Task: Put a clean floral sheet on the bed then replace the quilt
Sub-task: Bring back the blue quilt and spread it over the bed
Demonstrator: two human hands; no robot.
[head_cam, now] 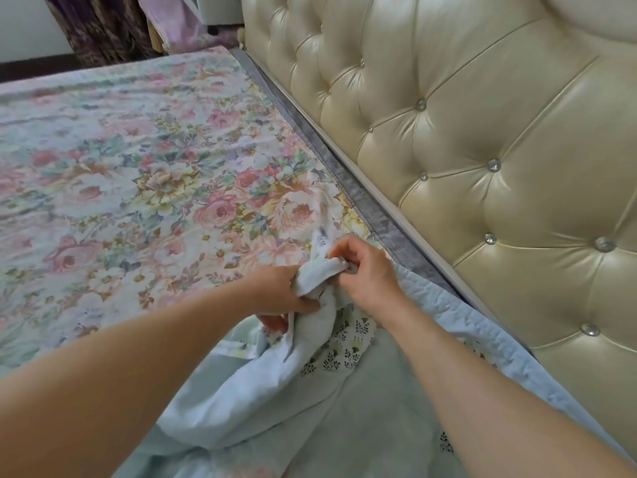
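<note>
A floral sheet [138,160] with pink roses lies spread flat over the bed, reaching the headboard side. A pale blue-green quilt [362,408] with small dark leaf prints is bunched over the near part of the bed. My left hand [279,291] grips a gathered fold of the quilt from the left. My right hand [365,270] pinches the same bunched corner from the right, close to the headboard. Both hands meet over the edge where quilt and sheet overlap.
A cream tufted headboard [482,150] with crystal buttons runs along the right. A grey mattress edge [344,181] shows between sheet and headboard. Dark patterned curtains [100,25] and pink fabric [179,25] are at the far end.
</note>
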